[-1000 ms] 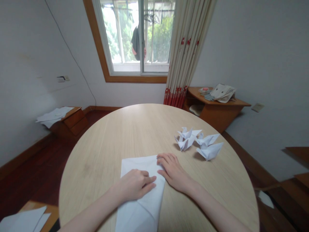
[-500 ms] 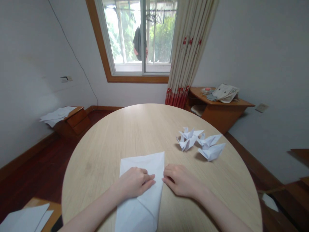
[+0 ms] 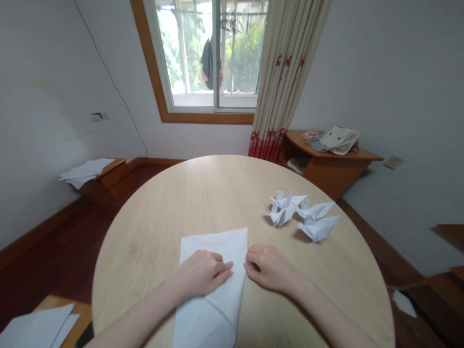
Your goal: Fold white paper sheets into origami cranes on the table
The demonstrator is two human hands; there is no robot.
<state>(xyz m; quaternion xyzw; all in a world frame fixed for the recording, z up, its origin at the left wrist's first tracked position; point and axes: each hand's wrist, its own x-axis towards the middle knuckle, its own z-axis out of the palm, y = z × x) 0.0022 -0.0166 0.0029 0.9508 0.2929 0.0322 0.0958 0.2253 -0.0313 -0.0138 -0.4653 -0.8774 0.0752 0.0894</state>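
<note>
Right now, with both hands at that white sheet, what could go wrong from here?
1. The left hand pins only the middle of the white sheet; it could pivot and skew the crease while the right hand works its right edge.
2. The sheet's near end reaches the table's rim and may sag off.
3. A wide right-hand sweep might knock the folded paper birds.

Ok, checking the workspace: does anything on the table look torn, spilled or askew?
Nothing stands out. The white sheet lies flat under the left hand, the right hand at its edge; the folded paper figures sit intact nearby.
</note>
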